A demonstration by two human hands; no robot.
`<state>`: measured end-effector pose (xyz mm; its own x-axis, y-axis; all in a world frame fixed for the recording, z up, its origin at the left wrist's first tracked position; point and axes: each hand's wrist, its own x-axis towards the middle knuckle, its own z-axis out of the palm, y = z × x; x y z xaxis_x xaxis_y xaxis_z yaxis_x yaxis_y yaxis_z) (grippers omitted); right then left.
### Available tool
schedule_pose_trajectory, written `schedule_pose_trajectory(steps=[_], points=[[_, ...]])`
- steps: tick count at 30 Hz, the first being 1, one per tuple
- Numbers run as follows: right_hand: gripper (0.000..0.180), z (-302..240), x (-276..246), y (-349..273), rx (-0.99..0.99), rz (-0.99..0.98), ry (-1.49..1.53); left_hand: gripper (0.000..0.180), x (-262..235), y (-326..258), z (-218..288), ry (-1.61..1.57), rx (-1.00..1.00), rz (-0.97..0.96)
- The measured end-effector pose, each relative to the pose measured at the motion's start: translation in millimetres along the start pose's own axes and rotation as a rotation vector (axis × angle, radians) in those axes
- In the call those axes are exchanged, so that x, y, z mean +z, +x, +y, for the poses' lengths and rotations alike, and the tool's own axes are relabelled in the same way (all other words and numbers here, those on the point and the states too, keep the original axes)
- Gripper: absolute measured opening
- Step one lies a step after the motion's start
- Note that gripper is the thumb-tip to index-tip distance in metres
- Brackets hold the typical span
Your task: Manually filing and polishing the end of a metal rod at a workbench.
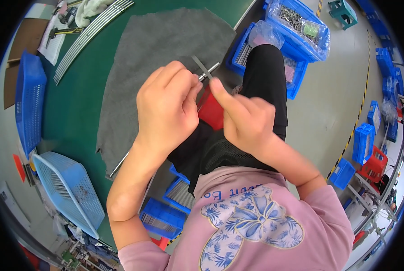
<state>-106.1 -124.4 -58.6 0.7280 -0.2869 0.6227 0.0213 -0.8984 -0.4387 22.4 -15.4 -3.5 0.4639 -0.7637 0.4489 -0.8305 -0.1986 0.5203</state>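
Over the near edge of the bench, my left hand point(168, 104) is closed around a shiny metal rod point(214, 67), whose stepped end sticks out to the right. My right hand point(247, 117) grips a thin flat grey strip point(196, 60), perhaps a file, which lies across the rod near its tip. The thumb is stretched along the strip. Most of the rod is hidden inside my left fist. Behind the hands a grey cloth point(166, 40) covers part of the green bench top point(71, 99). Another thin metal rod point(119, 164) lies at the cloth's near edge.
Long metal rods point(91, 38) lie at the far left beside a caliper point(66, 31). Blue baskets point(30, 99) point(71, 194) stand along the left. Blue bins point(297, 27) with small metal parts and rods stand right of the bench. More blue bins point(166, 219) sit below the bench.
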Motion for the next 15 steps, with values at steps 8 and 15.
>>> schedule_pose_trajectory(steps=[8, 15], points=[[0.055, -7, -44, 17, 0.02, -0.294, -0.047, 0.017, 0, -1, 0, 0.002, 0.007, -0.029], [0.055, -9, -56, 19, 0.053, -0.432, -0.05, 0.016, 1, 0, 1, -0.003, -0.031, 0.02]])
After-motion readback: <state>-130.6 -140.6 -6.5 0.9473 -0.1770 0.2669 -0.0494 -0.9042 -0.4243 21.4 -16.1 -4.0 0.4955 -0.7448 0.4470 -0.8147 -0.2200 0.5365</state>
